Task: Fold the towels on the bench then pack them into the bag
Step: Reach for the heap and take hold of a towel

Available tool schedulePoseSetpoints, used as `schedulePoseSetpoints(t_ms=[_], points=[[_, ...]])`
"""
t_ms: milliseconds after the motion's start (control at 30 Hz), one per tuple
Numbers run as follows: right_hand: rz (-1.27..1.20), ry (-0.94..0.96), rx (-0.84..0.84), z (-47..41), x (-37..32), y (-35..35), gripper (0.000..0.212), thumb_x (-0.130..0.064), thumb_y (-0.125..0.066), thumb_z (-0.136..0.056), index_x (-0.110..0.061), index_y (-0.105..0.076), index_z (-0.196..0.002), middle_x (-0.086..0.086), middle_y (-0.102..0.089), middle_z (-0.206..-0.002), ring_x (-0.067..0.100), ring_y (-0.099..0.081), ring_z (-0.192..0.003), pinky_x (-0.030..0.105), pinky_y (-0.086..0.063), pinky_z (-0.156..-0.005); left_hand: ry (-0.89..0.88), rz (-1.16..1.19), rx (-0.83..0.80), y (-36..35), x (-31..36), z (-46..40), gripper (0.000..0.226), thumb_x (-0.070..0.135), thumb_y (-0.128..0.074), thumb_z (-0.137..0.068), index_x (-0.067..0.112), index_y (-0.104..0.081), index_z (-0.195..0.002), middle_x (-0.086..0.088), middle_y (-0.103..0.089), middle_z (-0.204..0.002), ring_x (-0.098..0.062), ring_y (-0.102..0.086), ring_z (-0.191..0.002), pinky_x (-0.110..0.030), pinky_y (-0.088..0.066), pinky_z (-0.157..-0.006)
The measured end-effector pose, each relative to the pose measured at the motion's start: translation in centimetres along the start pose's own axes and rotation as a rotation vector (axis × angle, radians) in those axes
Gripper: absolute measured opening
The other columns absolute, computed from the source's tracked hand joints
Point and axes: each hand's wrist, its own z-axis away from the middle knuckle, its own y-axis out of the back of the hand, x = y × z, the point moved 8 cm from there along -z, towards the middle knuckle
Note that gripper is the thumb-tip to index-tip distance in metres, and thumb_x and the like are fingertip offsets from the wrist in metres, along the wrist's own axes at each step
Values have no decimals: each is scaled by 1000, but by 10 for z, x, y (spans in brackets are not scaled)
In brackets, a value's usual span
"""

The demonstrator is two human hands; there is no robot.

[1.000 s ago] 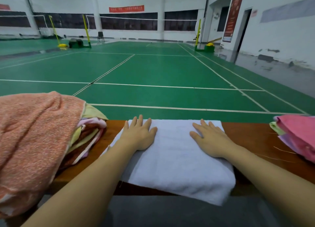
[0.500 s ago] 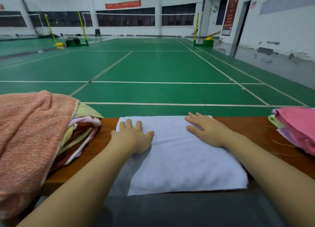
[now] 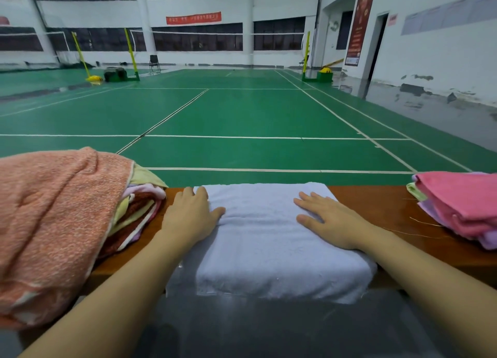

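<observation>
Since a moment ago, our left hand (image 3: 192, 217) has slid to the left edge of the folded white terry towel (image 3: 269, 239) on the brown wooden bench (image 3: 376, 204); we are pressing both hands, the right hand (image 3: 330, 220) too, flat and open-fingered on it, probably smoothing the fold.

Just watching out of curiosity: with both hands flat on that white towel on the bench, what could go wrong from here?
1. The white towel overhangs the near edge of the bench; it might slide off once the left hand and right hand lift.
2. The big heap under the orange towel sits right beside the left hand; a nudge could tip it.
3. No bag is in view, so carrying the towel to it may undo the fold.
</observation>
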Motion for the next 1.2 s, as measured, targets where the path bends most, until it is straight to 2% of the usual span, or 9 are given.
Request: schedulePoseSetpoints(t_ms=[100, 200, 300, 433, 667, 767, 900, 1067, 1200], points=[[-87, -128, 271, 7, 14, 21, 55, -55, -48, -101, -27, -49, -148, -4, -44, -156, 21, -34, -147, 39, -31, -119, 140, -55, 9, 5, -15, 3, 86, 76, -45, -90, -1, -50, -130, -21, -56, -129, -35, -54, -117, -42, -45, -96], [24, -458, 354, 17, 45, 44, 48, -61, -51, -95, -19, -67, -112, 6, -69, -114, 30, -58, -108, 41, -52, -89, 196, 0, -1, 7, -25, 3, 73, 75, -50, -88, 4, -66, -93, -13, -69, -93, -29, -65, -84, -35, -52, -71], [38, -604, 132, 24, 53, 40, 56, -69, -57, -87, -15, -56, -71, 2, -59, -72, 24, -55, -66, 31, -42, -58, 217, 98, -96, 3, -25, 1, 60, 65, -60, -89, 8, -66, -71, -4, -67, -63, -21, -62, -61, -29, -45, -55], [-64, -573, 104, 22, 41, 38, 53, -53, -71, -87, -12, -47, -63, 2, -48, -60, 22, -45, -55, 31, -32, -52, 199, 209, -168, -3, -18, -2, 47, 49, -60, -94, 7, -65, -74, -6, -64, -63, -23, -59, -62, -31, -43, -57], [-635, -463, 429, 29, 46, 46, 35, -32, -83, -83, -11, -58, -96, -2, -61, -89, 19, -58, -80, 33, -40, -61, 232, 954, 136, 17, -27, -1, 26, 36, -67, -94, 12, -60, -95, -8, -63, -81, -24, -55, -68, -30, -41, -56], [-851, -464, 545, 34, 55, 43, 49, -33, -89, -76, -19, -56, -110, 1, -62, -103, 23, -62, -92, 38, -51, -74, 295, 1067, 189, 10, -38, 0, 47, 47, -73, -89, 24, -53, -126, -6, -62, -103, -27, -61, -92, -42, -53, -83], [-902, -335, 688, 41, 51, 61, 25, -36, -89, -75, -24, -73, -90, 2, -72, -96, 26, -66, -99, 38, -52, -82, 238, 980, 338, 25, -40, 2, 40, 51, -70, -90, 34, -59, -125, 8, -58, -122, -16, -53, -117, -47, -36, -108], [-1099, -245, 792, 49, 39, 80, 21, -35, -87, -76, -23, -77, -90, 5, -76, -93, 30, -71, -91, 44, -58, -78, 63, 1241, 429, 54, -29, 3, 17, 41, -72, -92, 34, -70, -106, 4, -70, -95, -15, -62, -85, -31, -49, -73], [-1249, -105, 783, 47, 32, 98, 28, -21, -83, -80, -23, -73, -106, 4, -77, -100, 22, -71, -90, 40, -60, -82, -62, 1339, 380, 73, -18, 2, 18, 33, -71, -94, 42, -71, -110, 8, -67, -102, -14, -64, -93, -37, -58, -77]])
